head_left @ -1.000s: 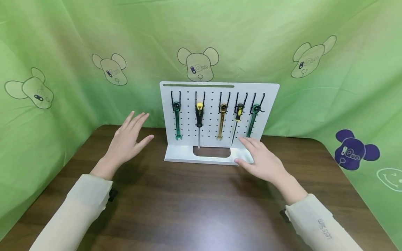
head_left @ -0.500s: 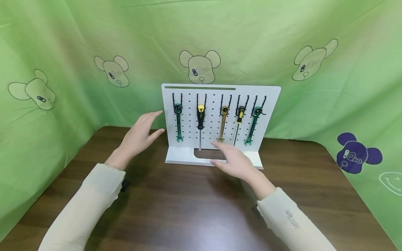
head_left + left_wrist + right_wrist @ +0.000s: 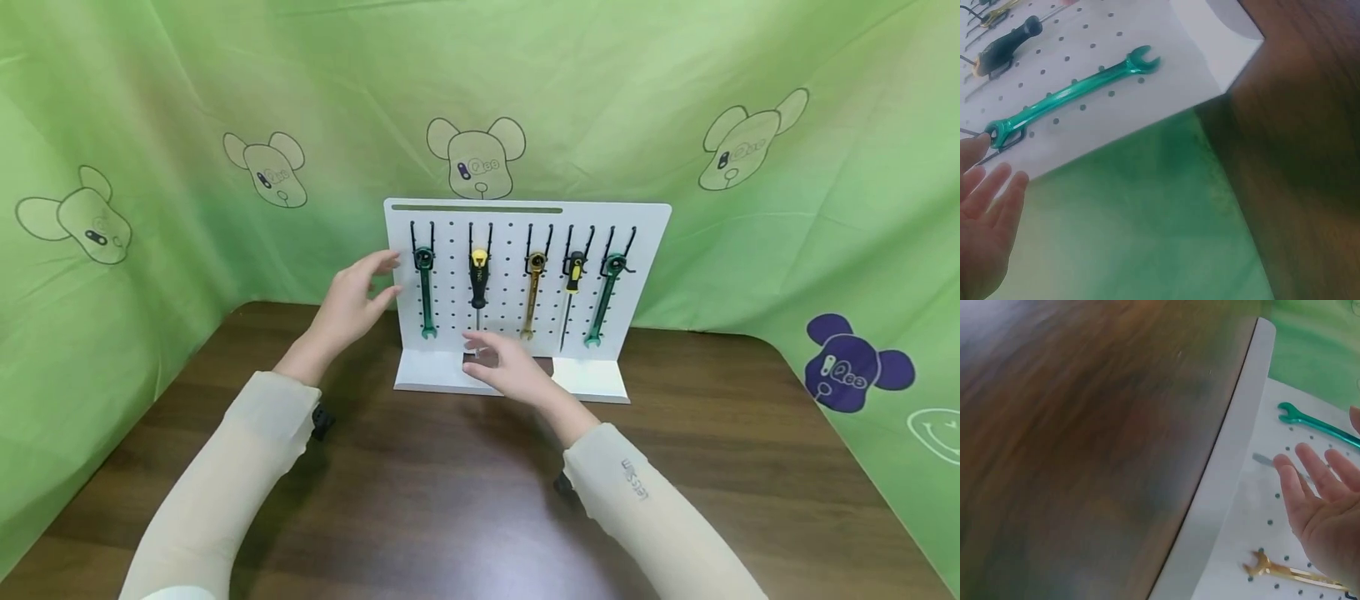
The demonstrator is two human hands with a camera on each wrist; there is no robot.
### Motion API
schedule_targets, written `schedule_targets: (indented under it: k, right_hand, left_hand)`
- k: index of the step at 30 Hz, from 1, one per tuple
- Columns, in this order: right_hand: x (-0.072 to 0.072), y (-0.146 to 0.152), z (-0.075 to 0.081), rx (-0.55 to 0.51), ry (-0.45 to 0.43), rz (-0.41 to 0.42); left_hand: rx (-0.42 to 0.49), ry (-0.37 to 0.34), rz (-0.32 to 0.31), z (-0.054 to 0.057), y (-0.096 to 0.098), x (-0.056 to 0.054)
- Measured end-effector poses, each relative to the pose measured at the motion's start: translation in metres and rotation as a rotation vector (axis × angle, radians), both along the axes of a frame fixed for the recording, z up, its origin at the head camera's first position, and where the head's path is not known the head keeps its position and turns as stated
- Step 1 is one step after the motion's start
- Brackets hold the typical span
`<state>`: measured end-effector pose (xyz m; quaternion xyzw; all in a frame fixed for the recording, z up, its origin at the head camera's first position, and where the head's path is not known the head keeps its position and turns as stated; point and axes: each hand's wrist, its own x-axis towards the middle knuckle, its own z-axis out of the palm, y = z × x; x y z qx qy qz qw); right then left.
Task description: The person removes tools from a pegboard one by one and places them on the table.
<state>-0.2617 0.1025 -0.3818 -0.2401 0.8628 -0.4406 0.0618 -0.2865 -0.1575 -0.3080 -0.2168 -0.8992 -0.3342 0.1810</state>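
Observation:
A white pegboard stand (image 3: 495, 218) carries tools on paired black hooks. My left hand (image 3: 347, 307) is at the board's left edge, thumb apart from the fingers, nearest the left green wrench (image 3: 427, 296). In the left wrist view its fingertips are close to that wrench's (image 3: 1066, 94) ring end; contact cannot be told. My right hand (image 3: 513, 371) is in front of the board's base, thumb and fingers parted, near the lower shaft of the large black-and-yellow screwdriver (image 3: 478, 279). In the right wrist view the screwdriver's shaft (image 3: 1264, 460) shows partly behind the fingers, and the handle is hidden.
Further right on the board hang a gold wrench (image 3: 533, 296), a smaller black-and-yellow screwdriver (image 3: 575, 271) and another green wrench (image 3: 603, 304). The stand's base has a cutout. Below lies a brown wooden table (image 3: 420, 500), with a green cartoon-printed curtain (image 3: 360, 75) behind and beside it.
My right hand has moved left, from before the right-hand tools to the large screwdriver's shaft. My left hand has moved right and slightly up to the left green wrench. The tools still hang there.

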Motion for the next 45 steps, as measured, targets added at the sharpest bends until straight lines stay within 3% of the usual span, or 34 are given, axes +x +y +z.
schedule_targets:
  k: [10,26,45]
  right_hand:
    - [-0.014,-0.026,-0.003,-0.071,-0.086,-0.037]
    - [-0.029,-0.048,-0.017,-0.204,-0.171,-0.107]
    - [-0.035,-0.055,-0.025,-0.215,-0.157,-0.097]
  left_hand:
    - [0.137,-0.064,0.015,0.001,0.011,-0.011]
    - [0.343,-0.182,0.005,-0.01,0.019,-0.026]
    - [0.401,-0.236,0.012,-0.018,0.029,-0.034]
